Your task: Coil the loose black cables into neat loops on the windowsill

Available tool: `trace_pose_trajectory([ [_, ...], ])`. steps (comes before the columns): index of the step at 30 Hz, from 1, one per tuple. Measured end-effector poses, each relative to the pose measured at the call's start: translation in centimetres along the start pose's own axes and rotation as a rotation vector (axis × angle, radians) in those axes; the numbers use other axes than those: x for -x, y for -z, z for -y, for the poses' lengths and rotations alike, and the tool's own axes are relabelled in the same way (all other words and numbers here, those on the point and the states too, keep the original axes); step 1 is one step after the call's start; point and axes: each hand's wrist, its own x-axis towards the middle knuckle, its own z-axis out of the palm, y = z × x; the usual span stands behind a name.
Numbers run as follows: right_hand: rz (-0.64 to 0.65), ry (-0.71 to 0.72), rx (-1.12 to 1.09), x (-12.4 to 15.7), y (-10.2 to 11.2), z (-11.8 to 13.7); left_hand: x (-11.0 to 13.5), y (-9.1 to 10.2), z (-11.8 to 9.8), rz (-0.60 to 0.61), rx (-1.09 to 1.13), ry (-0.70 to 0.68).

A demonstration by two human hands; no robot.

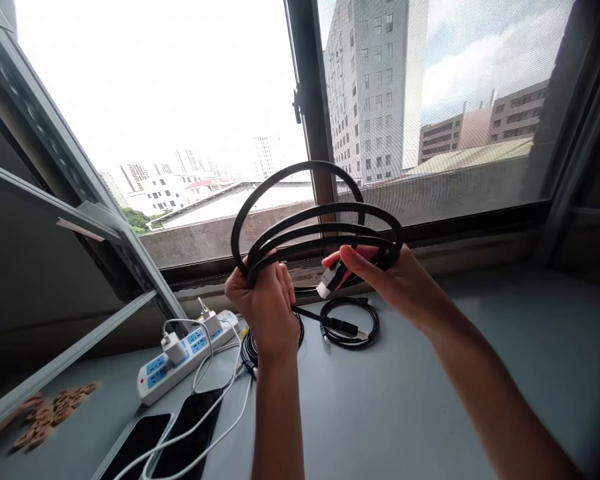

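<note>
A black cable (347,207), gathered in several loops, is held up between my two hands above the grey table. My left hand (265,300) is closed around the left side of the loops. My right hand (380,263) grips their right side, with a plug (331,279) with a pale metal end sticking out by the thumb. Below, a black connector (343,327) on a short length of cable extends from under my left hand. It passes over a smaller coiled black cable (377,327) on the table. Another coiled dark cable (249,350) is partly hidden behind my left wrist.
Left of my hands lies a white power strip (147,387) with chargers (174,348) and white cords. Two dark-screened phones (193,427) rest in front of it. Small brown round pieces (55,410) are farther left, past a metal shelf frame (145,260). A window stands behind.
</note>
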Motion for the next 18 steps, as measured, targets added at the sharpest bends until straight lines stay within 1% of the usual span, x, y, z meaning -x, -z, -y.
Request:
trace_pose_trajectory([
  [4, 0.041, -0.050, -0.003, -0.1, 0.0, 0.0, -0.4, 0.3, 0.7, 0.000, -0.063, 0.000],
  [6, 0.066, -0.096, 0.013, -0.1, 0.2, -0.1, -0.8, 0.7, 1.0, 0.058, -0.114, 0.039],
  [9, 0.128, -0.141, 0.092, -0.3, 0.9, -0.4, -1.6, 1.6, 1.5, 0.208, -0.213, 0.135],
  [10, 0.148, -0.141, 0.115, -0.3, 1.1, -0.6, -1.8, 1.9, 1.7, 0.239, -0.252, 0.154],
  [12, 0.156, -0.133, 0.163, -0.5, 1.5, -1.0, -2.4, 2.5, 2.2, 0.240, -0.345, 0.149],
  [13, 0.132, -0.127, 0.197, -0.5, 1.6, -1.2, -2.6, 2.7, 2.5, 0.221, -0.402, 0.125],
  [15, 0.030, -0.089, 0.287, -0.7, 1.6, -1.5, -3.0, 3.0, 3.0, 0.191, -0.522, 0.066],
  [17, -0.093, 0.002, 0.374, -0.9, 1.4, -1.9, -3.2, 3.1, 3.5, 0.182, -0.599, 0.049],
  [18, -0.147, 0.060, 0.403, -0.9, 1.3, -2.0, -3.2, 3.1, 3.7, 0.178, -0.607, 0.075],
])
